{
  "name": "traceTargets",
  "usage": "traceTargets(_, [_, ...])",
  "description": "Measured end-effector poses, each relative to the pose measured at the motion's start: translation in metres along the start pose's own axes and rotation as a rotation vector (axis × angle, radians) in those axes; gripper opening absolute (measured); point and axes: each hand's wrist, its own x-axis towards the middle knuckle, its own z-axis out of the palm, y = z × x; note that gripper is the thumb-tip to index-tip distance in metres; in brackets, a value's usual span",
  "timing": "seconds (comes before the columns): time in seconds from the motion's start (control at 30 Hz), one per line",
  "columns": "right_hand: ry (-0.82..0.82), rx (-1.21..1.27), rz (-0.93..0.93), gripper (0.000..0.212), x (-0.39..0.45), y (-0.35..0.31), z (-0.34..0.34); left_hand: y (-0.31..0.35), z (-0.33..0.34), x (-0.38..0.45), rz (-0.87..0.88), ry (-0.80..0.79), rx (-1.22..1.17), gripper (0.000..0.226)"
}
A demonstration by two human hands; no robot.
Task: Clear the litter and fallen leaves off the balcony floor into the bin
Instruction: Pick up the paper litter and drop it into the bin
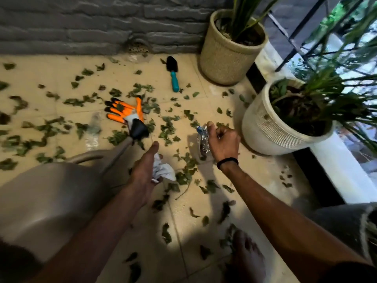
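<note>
**Gathering the litter first, with both hands already loaded**

Pale balcony tiles point(183, 221), damp-looking and strewn with fallen leaves point(167, 129), run up to a grey brick wall point(81, 27). Nearest the camera a bare foot point(244, 260) stands among leaves, and a beige watering can point(47, 193) fills the lower left, its black rose reaching out over the floor.

Just beyond, the left hand point(143, 172) cups a crumpled white paper point(163, 170), though the fingers are hidden behind the palm, so how firmly it holds is unclear. The right hand point(223, 142), a dark band on its wrist, is curled round a crushed plastic bottle point(203, 139) and has it off the tiles, close to the white planter point(271, 127).

No bin shows in this view, so my judgement is that the sensible move is to carry these two pieces to it before stooping for more; each hand is taken. A second clear bottle point(92, 129) lies left of the can's rose and would be next. The leaves are many and small, and probably cling to wet tile, so scooping them into heaps should beat picking singly.

Farther off lie orange gloves point(124, 111) and a teal-handled trowel point(172, 75), which look like tools rather than litter and are best set aside. A speckled pot point(224, 58) stands by the wall.
</note>
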Motion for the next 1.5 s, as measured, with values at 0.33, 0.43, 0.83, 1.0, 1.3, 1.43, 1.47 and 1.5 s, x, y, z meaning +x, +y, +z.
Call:
traceTargets(0.33, [-0.676, 0.428, -0.109, 0.046, -0.081, -0.135, 0.076, 0.072, -0.043, -0.004, 0.053, 0.180, -0.023, 0.040])
traceTargets(0.43, [-0.759, 0.808, 0.256, 0.018, -0.088, -0.165, 0.097, 0.079, -0.079, 0.004, 0.223, 0.414, 0.186, 0.048])
traceTargets(0.83, [-1.069, -0.539, -0.611, 0.038, -0.137, -0.142, 0.166, 0.084, -0.172, -0.007, 0.224, 0.581, 0.960, 0.046])
traceTargets(1.0, [-1.036, -0.295, -0.414, 0.033, -0.135, -0.132, 0.170, 0.079, -0.197, -0.025, 0.213, 0.663, 0.844, 0.046])
traceTargets(1.3, [-1.050, -0.513, -0.588, 0.054, -0.116, -0.148, 0.249, 0.064, -0.265, -0.033, 0.395, 0.743, 0.234, 0.048])
traceTargets(1.43, [-1.035, -0.600, -0.586, 0.053, -0.113, -0.151, 0.261, 0.072, -0.259, -0.067, 0.413, 0.789, 0.087, 0.024])
traceTargets(1.47, [-1.015, -0.580, -0.574, 0.054, -0.110, -0.149, 0.260, 0.075, -0.259, -0.067, 0.416, 0.794, 0.067, 0.021])
traceTargets(1.5, [-1.000, -0.544, -0.571, 0.056, -0.110, -0.145, 0.262, 0.075, -0.264, -0.066, 0.421, 0.814, 0.046, 0.021])
